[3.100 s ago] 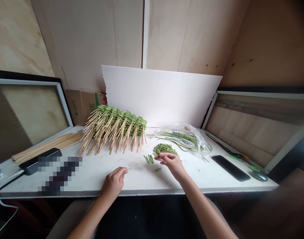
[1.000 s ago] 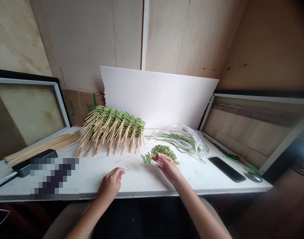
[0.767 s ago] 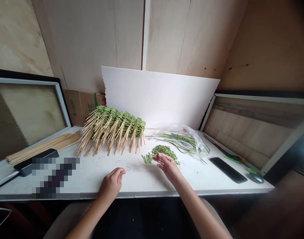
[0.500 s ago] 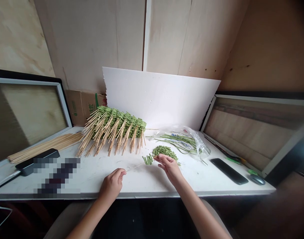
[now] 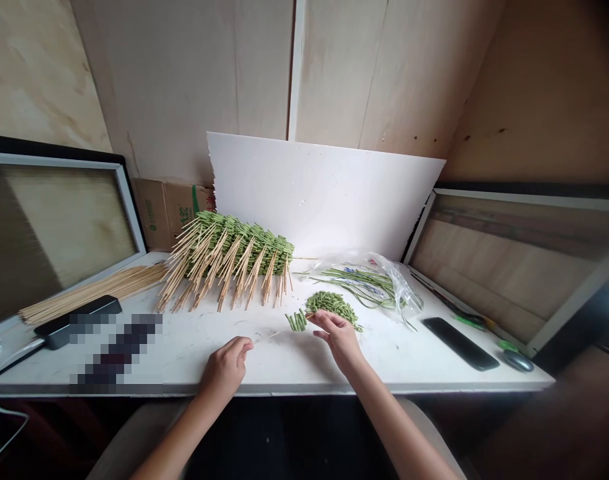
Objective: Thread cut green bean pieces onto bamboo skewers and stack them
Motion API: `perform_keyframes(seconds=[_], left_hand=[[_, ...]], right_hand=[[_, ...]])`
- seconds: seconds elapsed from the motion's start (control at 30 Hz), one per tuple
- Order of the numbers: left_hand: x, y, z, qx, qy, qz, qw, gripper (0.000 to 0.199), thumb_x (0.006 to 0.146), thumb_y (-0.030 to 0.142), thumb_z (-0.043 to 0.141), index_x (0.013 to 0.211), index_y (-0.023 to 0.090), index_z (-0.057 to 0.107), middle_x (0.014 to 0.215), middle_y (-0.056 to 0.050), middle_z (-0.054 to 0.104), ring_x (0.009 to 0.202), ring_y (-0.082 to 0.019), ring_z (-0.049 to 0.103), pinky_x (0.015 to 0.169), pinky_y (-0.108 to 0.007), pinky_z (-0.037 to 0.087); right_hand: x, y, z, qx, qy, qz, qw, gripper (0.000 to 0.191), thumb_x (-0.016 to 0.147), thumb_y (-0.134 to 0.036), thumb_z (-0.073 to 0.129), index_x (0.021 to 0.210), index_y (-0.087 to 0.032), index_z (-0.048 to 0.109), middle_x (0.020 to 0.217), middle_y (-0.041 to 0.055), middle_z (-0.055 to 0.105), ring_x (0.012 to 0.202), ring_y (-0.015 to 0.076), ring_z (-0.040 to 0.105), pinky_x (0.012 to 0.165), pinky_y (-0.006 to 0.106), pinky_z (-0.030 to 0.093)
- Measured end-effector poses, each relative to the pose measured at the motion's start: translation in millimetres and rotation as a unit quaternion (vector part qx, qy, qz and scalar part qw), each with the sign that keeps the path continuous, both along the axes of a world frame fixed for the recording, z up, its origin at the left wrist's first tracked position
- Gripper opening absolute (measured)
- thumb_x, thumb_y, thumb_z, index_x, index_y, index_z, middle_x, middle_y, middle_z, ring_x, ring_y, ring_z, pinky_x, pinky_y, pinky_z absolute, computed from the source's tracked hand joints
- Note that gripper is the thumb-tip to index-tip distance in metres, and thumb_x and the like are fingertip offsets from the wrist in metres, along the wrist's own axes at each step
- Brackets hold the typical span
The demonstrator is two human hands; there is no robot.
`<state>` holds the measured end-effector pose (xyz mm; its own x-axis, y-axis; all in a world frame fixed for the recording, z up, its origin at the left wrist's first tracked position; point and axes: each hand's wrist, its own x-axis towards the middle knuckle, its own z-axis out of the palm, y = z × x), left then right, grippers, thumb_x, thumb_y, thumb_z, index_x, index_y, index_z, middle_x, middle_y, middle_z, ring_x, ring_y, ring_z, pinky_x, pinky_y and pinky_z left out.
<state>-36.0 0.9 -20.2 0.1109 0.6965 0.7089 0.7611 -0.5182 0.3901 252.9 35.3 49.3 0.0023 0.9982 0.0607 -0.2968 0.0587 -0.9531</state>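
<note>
My left hand (image 5: 228,365) is closed around the near end of a thin wooden skewer (image 5: 272,335). Several short green bean pieces (image 5: 296,321) are threaded side by side near its far end. My right hand (image 5: 334,333) pinches at the skewer's tip, just right of those pieces; whether a bean piece is also between the fingertips is hidden. Right behind this hand lies a heap of cut green bean pieces (image 5: 332,303) on the white table (image 5: 184,347).
Many filled bean skewers (image 5: 239,243) are stacked at the back left, beside bare skewers (image 5: 94,293) and a black power strip (image 5: 79,323). Long green beans (image 5: 359,281) lie in a clear plastic bag (image 5: 404,293). A phone (image 5: 459,343) and a mouse (image 5: 517,361) are at the right.
Both hands keep nearly the same place and grip. The view has shifted very slightly; the threaded pieces look unchanged.
</note>
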Motion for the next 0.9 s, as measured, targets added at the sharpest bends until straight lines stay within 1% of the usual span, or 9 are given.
perform_keyframes(seconds=[0.27, 0.47, 0.53, 0.63, 0.73, 0.8, 0.9], left_hand=[[-1, 0, -2.2, -0.004, 0.001, -0.001, 1.000, 0.027, 0.089, 0.005, 0.043, 0.089, 0.022, 0.064, 0.082, -0.002, 0.074, 0.074, -0.017, 0.073, 0.069, -0.024, 0.052], [-1, 0, -2.3, 0.001, 0.000, -0.002, 1.000, 0.029, 0.087, 0.004, 0.042, 0.090, 0.022, 0.064, 0.082, -0.002, 0.074, 0.073, -0.017, 0.073, 0.068, -0.024, 0.053], [-1, 0, -1.8, 0.002, 0.000, -0.010, 1.000, 0.030, 0.086, 0.003, 0.041, 0.090, 0.022, 0.064, 0.081, -0.002, 0.074, 0.073, -0.017, 0.073, 0.068, -0.023, 0.053], [-1, -1, -1.0, 0.003, -0.002, -0.020, 1.000, 0.032, 0.084, 0.002, 0.040, 0.090, 0.022, 0.064, 0.081, -0.002, 0.074, 0.072, -0.016, 0.073, 0.068, -0.022, 0.054], [-1, -1, -0.4, 0.001, -0.012, -0.011, 1.000, 0.031, 0.085, 0.003, 0.041, 0.091, 0.022, 0.064, 0.080, -0.002, 0.073, 0.072, -0.016, 0.073, 0.068, -0.022, 0.055], [-1, -1, 0.0, -0.004, -0.021, -0.007, 1.000, 0.032, 0.084, 0.002, 0.041, 0.092, 0.022, 0.064, 0.079, -0.002, 0.073, 0.072, -0.016, 0.073, 0.068, -0.022, 0.055], [0, 1, 0.6, -0.011, -0.037, -0.005, 0.999, 0.033, 0.084, 0.001, 0.039, 0.091, 0.022, 0.063, 0.077, -0.002, 0.072, 0.070, -0.016, 0.072, 0.066, -0.022, 0.055]], right_hand=[[-12, -6, -0.3, -0.012, 0.042, -0.025, 0.999, 0.037, 0.072, -0.048, 0.089, 0.095, -0.019, 0.080, 0.109, 0.0148, 0.080, 0.123, 0.0355, 0.067, 0.093, 0.046, 0.058], [-15, -8, 1.0, -0.011, 0.061, -0.025, 0.998, 0.038, 0.071, -0.048, 0.090, 0.094, -0.019, 0.080, 0.107, 0.0142, 0.080, 0.122, 0.0350, 0.067, 0.095, 0.047, 0.058], [-18, -9, -1.5, -0.008, 0.054, -0.027, 0.998, 0.039, 0.070, -0.048, 0.090, 0.093, -0.019, 0.081, 0.106, 0.0134, 0.079, 0.119, 0.0341, 0.068, 0.095, 0.047, 0.058], [-24, -10, -7.3, -0.015, 0.041, -0.039, 0.998, 0.039, 0.066, -0.048, 0.093, 0.089, -0.018, 0.082, 0.099, 0.0108, 0.079, 0.105, 0.0309, 0.071, 0.093, 0.048, 0.060], [-29, -11, -10.8, -0.018, 0.042, -0.047, 0.998, 0.040, 0.064, -0.049, 0.094, 0.089, -0.018, 0.083, 0.095, 0.0087, 0.078, 0.097, 0.0276, 0.071, 0.094, 0.048, 0.060], [-30, -11, -10.9, -0.016, 0.040, -0.043, 0.998, 0.041, 0.065, -0.049, 0.093, 0.090, -0.018, 0.083, 0.098, 0.0087, 0.078, 0.099, 0.0275, 0.071, 0.097, 0.048, 0.059], [-29, -11, -8.3, -0.022, 0.035, -0.037, 0.998, 0.044, 0.065, -0.049, 0.093, 0.094, -0.018, 0.083, 0.108, 0.0103, 0.078, 0.110, 0.0309, 0.069, 0.099, 0.047, 0.059]])
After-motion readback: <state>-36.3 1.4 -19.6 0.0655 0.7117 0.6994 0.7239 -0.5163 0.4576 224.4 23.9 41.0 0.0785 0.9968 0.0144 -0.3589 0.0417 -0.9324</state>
